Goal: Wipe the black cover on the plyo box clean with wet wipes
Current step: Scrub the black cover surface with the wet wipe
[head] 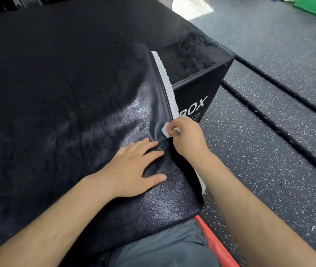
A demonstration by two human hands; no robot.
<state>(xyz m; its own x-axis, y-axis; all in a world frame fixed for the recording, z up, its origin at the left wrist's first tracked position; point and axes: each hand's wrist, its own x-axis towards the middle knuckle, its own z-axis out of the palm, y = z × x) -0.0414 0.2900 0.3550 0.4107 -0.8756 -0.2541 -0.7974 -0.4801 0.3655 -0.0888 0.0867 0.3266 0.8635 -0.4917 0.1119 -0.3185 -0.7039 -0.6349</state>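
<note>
Closest to my view are grey trousers (163, 251) at the bottom edge, with a red strip (217, 245) running just beside them on the right; I cannot tell what that strip belongs to. Both bare forearms reach up from the lower corners towards the middle of the picture.

From here I see the left hand (134, 170) lying flat on the black cover (95, 122), fingers straight and spread, palm down and pressing on the shiny, grained surface near its right edge. The right hand (187, 135) is just beside it, slightly further from me, with its fingers curled and pinching a small folded white wet wipe (166, 131). The wipe touches the cover right at the ridged edge seam. The two hands are near each other but not touching.

The cover lies draped over the top of the plyo box (207, 81) and fills most of the left and centre of my view. Along its right edge a white strip (165, 78) shows. On the box's dark side, white lettering (193, 108) reads "BOX".

To the right is a grey speckled floor (249, 151) with two thick black ropes (278, 128) lying across it. Green items (315, 6) sit at the top right corner, too blurred to identify.
</note>
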